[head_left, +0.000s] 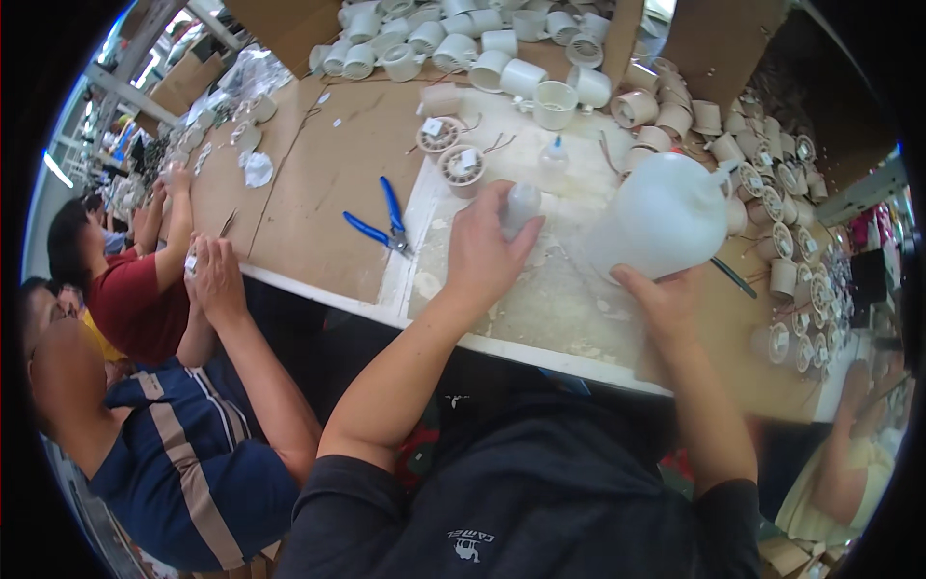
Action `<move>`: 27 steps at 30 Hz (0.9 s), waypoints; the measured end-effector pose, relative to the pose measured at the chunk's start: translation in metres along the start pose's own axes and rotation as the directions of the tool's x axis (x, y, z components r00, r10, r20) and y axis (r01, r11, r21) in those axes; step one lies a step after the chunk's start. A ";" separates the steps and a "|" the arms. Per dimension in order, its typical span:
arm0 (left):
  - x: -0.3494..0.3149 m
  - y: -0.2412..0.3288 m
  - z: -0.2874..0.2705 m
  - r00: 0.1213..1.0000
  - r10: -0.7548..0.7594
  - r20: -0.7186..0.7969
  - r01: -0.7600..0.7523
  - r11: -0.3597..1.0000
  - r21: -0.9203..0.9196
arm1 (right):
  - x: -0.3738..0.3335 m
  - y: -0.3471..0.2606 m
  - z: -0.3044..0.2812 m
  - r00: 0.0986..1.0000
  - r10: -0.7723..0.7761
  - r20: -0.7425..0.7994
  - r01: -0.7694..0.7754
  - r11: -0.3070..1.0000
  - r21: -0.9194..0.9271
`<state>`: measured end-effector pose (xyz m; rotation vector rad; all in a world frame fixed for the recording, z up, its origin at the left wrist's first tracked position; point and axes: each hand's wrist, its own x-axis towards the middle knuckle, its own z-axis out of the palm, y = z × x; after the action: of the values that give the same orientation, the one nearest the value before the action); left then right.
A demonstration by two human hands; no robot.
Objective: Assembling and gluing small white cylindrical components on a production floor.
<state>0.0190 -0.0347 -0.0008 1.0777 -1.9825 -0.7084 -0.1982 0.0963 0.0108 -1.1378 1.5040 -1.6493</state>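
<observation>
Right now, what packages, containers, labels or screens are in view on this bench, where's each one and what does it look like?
Big jug: translucent white plastic, tilted, held by the right hand.
Small bottle: translucent white, in the left hand.
Dropper bottle: small, clear, upright behind the small bottle.
Paper tags: small white squares on two round slotted parts.
Cardboard box: brown, open, at the bench's far edge.
Screens: none visible.

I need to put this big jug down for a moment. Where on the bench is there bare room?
Bare brown bench lies left of the blue-handled pliers, and some pale mat shows between the left hand and right hand. The back and right edges are crowded with white plastic cups.
</observation>
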 end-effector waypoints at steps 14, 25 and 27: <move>-0.014 0.012 -0.018 0.997 0.028 -0.069 -0.033 0.996 -0.077 | -0.022 -0.003 -0.031 0.944 -0.326 -0.044 0.314 0.934 -0.172; -0.004 0.067 -0.034 0.946 0.312 -0.084 -0.320 0.943 -0.092 | -0.015 -0.030 -0.124 0.920 -0.386 0.063 0.145 0.185 -0.972; -0.008 0.083 -0.027 0.933 0.352 -0.072 -0.359 0.922 -0.144 | -0.012 -0.020 -0.129 0.968 -0.246 0.056 0.083 0.099 -0.992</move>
<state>0.0073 0.0097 0.0734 0.6118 -1.9759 -0.6212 -0.3066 0.1667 0.0315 -1.9305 2.8269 -0.5121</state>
